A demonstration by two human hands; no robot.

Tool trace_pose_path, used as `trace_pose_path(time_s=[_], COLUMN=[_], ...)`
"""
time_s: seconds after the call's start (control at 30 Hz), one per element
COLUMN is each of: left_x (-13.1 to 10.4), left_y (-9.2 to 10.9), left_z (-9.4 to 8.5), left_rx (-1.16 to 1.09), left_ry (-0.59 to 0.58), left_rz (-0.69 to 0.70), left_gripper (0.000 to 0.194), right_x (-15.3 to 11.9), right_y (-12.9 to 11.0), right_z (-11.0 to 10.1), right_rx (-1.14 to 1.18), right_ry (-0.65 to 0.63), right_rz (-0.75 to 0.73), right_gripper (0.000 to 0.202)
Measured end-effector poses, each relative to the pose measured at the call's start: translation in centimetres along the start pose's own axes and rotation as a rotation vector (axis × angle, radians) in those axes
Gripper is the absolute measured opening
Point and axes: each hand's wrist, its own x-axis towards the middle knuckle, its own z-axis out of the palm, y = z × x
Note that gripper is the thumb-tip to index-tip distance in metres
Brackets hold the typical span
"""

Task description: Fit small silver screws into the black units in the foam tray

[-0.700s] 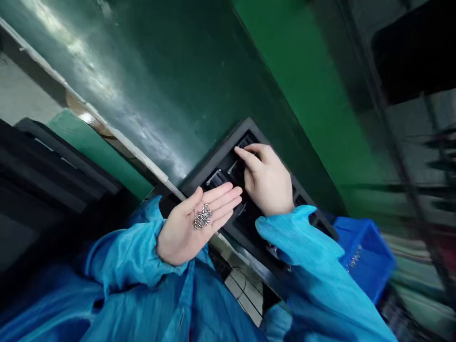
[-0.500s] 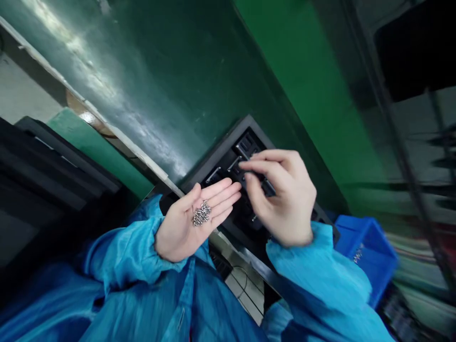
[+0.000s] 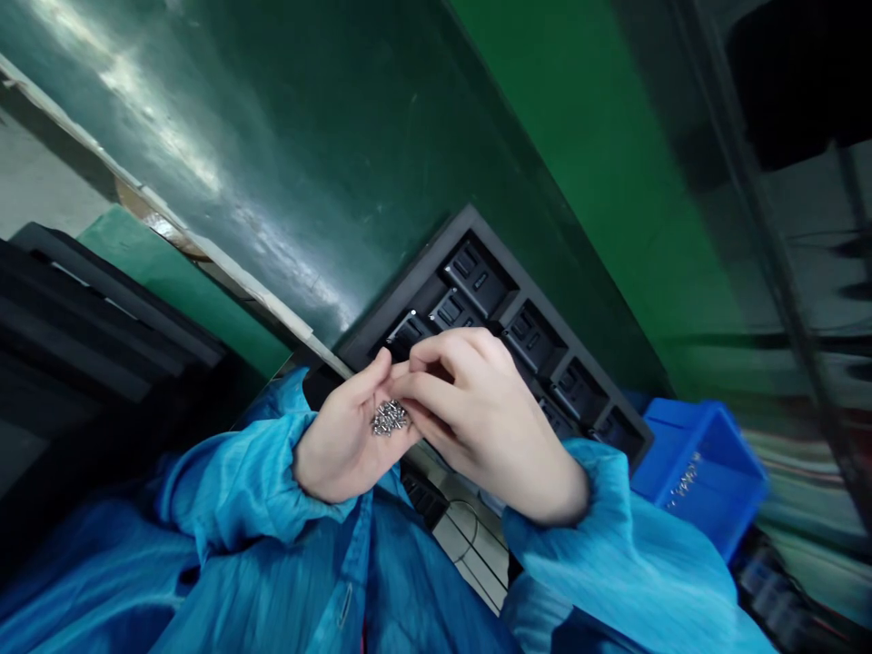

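My left hand (image 3: 347, 436) lies palm up and slightly cupped, holding a small pile of shiny metal screws (image 3: 389, 418) in its palm. Over its fingers reaches my right hand (image 3: 473, 404), its thumb and fingers bent together at the edge of the pile. What is between those fingertips, if anything, is hidden. Just beyond both hands lies a black tray (image 3: 426, 252) with compartments. Black rectangular plastic parts (image 3: 480, 280) sit in them, some with small bright spots at their corners. My right hand covers the tray's near middle.
The tray rests on a dark green table (image 3: 327, 118). A blue bin (image 3: 722, 490) with small metal pieces inside stands at the tray's right end. Stacked black trays (image 3: 102, 318) are at the left, past the table's worn edge (image 3: 224, 268).
My right hand has moved from above the tray, left and down to the screws in my left palm. More of the tray's parts now show. My left hand has stayed nearly still.
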Motion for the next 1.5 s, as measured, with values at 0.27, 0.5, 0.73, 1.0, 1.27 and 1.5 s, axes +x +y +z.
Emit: trace_pose_path(time_s=[0.27,0.5,0.73,1.0,1.27,1.5], left_x=[0.3,0.6,0.7,0.8,0.7,0.6], left_y=[-0.2,-0.2,0.1,0.2,0.3,0.0], left_z=[0.1,-0.3,-0.3,-0.4,-0.6,-1.3], left_rx=[-0.047,-0.003,0.042,0.014,-0.052,-0.063], left_ry=[0.094,-0.015,-0.057,-0.064,0.024,-0.014], left_rz=[-0.051,-0.013,-0.001,-0.012,-0.07,-0.088], left_gripper=[0.056,0.058,0.058,0.057,0.052,0.056], right_x=[0.1,0.0,-0.1,-0.1,0.9,4.4], right_y=[0.3,0.6,0.9,1.0,4.5,13.0], right_z=[-0.3,-0.6,-0.8,-0.5,-2.0,-0.9], right_rx=[-0.05,0.062,0.115,0.087,-0.07,-0.372], right_ry=[-0.09,-0.096,-0.089,-0.042,0.3,0.353], right_rz=[-0.027,0.016,0.035,0.017,0.122,0.164], right_gripper=[0.016,0.016,0.013,0.011,0.01,0.009])
